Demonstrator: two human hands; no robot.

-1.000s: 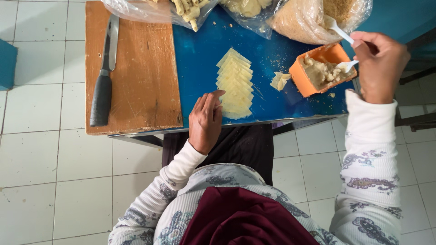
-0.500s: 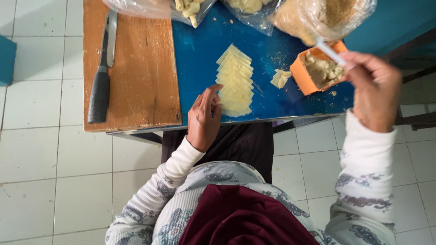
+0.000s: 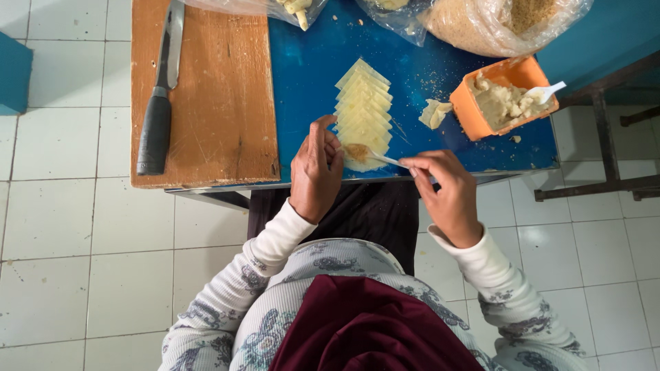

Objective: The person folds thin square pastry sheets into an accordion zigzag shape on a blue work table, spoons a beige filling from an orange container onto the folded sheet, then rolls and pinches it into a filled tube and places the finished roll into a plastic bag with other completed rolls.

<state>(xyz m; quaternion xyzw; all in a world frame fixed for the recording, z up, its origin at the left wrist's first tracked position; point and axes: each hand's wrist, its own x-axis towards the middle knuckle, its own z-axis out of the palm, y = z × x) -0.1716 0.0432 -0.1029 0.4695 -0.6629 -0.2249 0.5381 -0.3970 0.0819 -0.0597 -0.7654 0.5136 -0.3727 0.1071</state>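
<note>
Blue table [image 3: 309, 75], wooden board [image 3: 220, 103], tiled floor [image 3: 69, 275]

The floor [image 3: 82, 261] is laid with pale square tiles, off-white with grey grout lines and a few dark specks. A blue worktop [image 3: 309, 75] fills the 12 o'clock part of the view, and a worn wooden board [image 3: 220, 103] lies flat across its 10 o'clock end. At 3 o'clock stands a dark metal frame [image 3: 605, 137] of thin bars, its feet on the tiles. A blue block [image 3: 14, 79] shows at the 9 o'clock edge. The light is soft and even.
</note>
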